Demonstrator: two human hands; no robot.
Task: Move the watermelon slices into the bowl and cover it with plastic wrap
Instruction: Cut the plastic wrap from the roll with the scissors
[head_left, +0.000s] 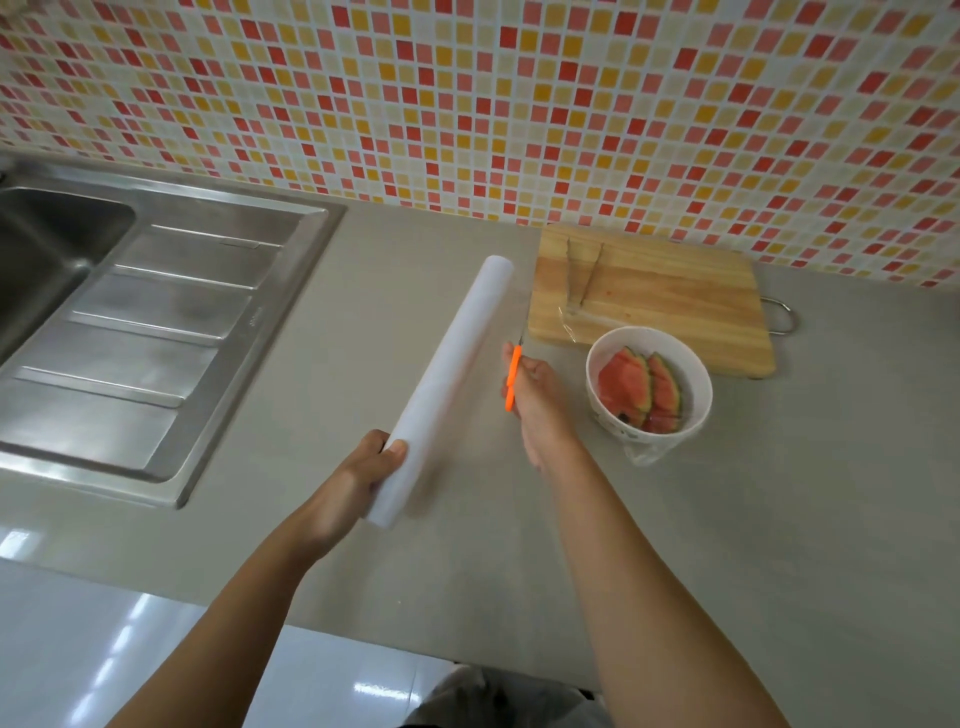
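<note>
Mosaic tiles are backing a grey counter (779, 519), where a white bowl (698, 364) is sitting just in front of the board (665, 296), holding two watermelon slices (631, 384) leaning together. Clear film (644, 452) is bunching at the bowl's near side. The left hand (363, 478) is gripping the wrap roll (452, 374) by its near end, its long axis pointing away and rightward toward the board. The right hand (535, 395) is clenching an orange tool (512, 379) between roll and bowl.

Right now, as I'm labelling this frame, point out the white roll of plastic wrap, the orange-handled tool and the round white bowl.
white roll of plastic wrap (452, 374): head view, middle of its side.
orange-handled tool (513, 379): head view, its handle.
round white bowl (696, 385): head view, bare inner wall.
</note>
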